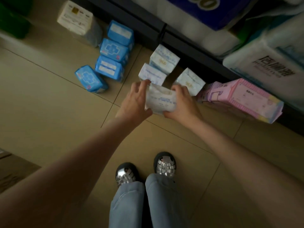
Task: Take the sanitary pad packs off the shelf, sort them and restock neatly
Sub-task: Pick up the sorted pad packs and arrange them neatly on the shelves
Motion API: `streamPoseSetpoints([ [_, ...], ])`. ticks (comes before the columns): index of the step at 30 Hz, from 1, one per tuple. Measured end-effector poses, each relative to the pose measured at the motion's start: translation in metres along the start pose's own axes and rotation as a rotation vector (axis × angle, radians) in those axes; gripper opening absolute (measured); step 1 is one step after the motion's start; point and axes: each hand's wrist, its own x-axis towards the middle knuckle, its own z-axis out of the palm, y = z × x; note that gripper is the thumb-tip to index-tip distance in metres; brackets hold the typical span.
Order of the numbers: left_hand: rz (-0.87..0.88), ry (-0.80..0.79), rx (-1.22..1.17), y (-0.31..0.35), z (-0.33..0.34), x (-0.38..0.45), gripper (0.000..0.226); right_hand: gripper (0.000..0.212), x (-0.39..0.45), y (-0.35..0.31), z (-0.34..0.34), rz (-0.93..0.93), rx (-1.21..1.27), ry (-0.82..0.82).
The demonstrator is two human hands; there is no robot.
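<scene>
I hold a white pad pack just above the tiled floor, my left hand gripping its left end and my right hand gripping its right end. Beyond it three more white packs stand on the floor in a loose cluster. Several blue packs lie in a row to the left. A pink pack lies at the right by the shelf base.
The dark shelf edge runs diagonally across the top, with big tissue and toilet roll bundles on it. A white and grey pack stands at the upper left. My shoes are on the floor below my hands.
</scene>
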Motion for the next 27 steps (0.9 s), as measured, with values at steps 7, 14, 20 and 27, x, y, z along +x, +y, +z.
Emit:
streamPoseSetpoints([
  [7, -0.084, 0.029, 0.052, -0.032, 0.019, -0.021, 0.077, 0.07, 0.014, 0.061, 0.038, 0.391, 0.093, 0.182],
  [14, -0.141, 0.015, 0.099, -0.019, -0.008, -0.052, 0.075, 0.069, -0.011, 0.036, 0.016, 0.454, 0.162, 0.051],
  [20, 0.049, 0.229, 0.038, 0.1, -0.134, -0.036, 0.051, 0.066, -0.061, -0.039, -0.145, 0.187, 0.083, 0.148],
  [27, 0.316, 0.488, -0.038, 0.221, -0.296, -0.061, 0.049, 0.056, -0.151, -0.141, -0.35, -0.217, -0.003, 0.552],
])
